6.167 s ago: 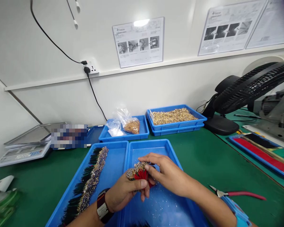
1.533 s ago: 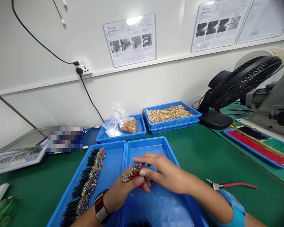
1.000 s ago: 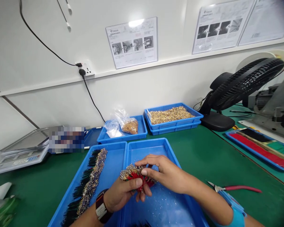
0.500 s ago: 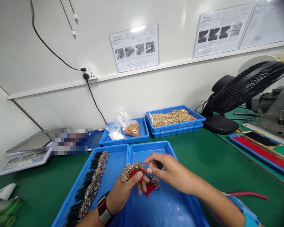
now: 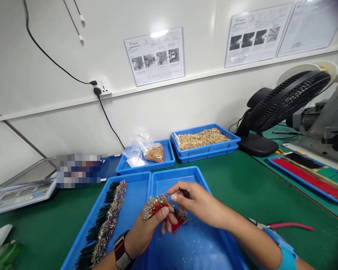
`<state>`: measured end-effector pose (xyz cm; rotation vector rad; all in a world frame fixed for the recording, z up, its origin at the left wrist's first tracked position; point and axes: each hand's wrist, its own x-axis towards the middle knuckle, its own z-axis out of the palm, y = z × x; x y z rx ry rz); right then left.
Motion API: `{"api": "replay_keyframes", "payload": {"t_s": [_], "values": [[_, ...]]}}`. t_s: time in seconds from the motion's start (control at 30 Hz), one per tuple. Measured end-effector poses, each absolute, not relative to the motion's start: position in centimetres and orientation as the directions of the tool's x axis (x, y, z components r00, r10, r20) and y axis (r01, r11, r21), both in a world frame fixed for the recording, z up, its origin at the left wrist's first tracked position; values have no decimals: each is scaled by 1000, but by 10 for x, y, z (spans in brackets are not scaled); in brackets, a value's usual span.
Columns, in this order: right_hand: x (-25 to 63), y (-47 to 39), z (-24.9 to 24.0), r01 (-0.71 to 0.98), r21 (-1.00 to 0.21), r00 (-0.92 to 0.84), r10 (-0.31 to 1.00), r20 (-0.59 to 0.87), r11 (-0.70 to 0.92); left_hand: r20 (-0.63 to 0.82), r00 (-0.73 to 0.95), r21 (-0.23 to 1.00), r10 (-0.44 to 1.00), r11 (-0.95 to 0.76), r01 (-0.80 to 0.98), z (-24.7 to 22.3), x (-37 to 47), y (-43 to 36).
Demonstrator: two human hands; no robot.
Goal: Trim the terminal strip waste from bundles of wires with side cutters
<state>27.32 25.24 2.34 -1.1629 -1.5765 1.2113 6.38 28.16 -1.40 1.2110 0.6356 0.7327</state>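
Observation:
My left hand (image 5: 153,223) is closed around a bundle of short red wires (image 5: 157,206), whose crimped metal ends fan out above the thumb. My right hand (image 5: 195,202) is at the bundle's right edge, thumb and forefinger drawn together near the metal ends; anything pinched there is too small to make out. Below the left fingers shows another clump of red and dark wires (image 5: 181,220) with metal tips; whether it is held or lies in the right blue tray (image 5: 191,247) I cannot tell. The left blue tray (image 5: 138,187) holds a long row of dark wires with metal ends (image 5: 108,221).
Behind stand a blue tray with plastic bags (image 5: 154,152) and stacked trays of gold-coloured pins (image 5: 202,138). A scale (image 5: 25,191) is at left. Red-handled pliers (image 5: 290,225) lie beside my right forearm; a black fan (image 5: 287,101) and a tray of coloured wires (image 5: 312,176) are at right.
The view has shifted slightly, so the scene sits further left and more of the pliers shows. My left hand keeps the bundle; my right fingers have moved slightly along its metal ends.

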Motion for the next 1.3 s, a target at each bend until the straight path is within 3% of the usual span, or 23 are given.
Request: {"api": "replay_keyframes", "payload": {"t_s": [0.43, 0.53, 0.7, 0.9, 1.13, 1.3], "values": [[270, 244, 34, 294, -945, -220, 972, 83, 147, -67, 671, 952, 738, 249, -179, -16, 60, 281], [268, 245, 32, 244, -957, -207, 972, 108, 158, -68, 694, 953, 717, 253, -169, -18, 58, 282], [270, 249, 24, 90, -990, -341, 937, 73, 110, -80, 739, 941, 668, 296, -166, -17, 57, 282], [272, 253, 18, 37, -996, -339, 939, 63, 80, -113, 752, 940, 649, 316, -131, -12, 57, 281], [267, 251, 17, 86, -993, -211, 976, 56, 75, -64, 679, 977, 731, 184, -106, -9, 60, 279], [261, 249, 15, 26, -999, -286, 958, 30, 39, 4, 677, 1000, 736, 4, -10, -4, 64, 279]]}}
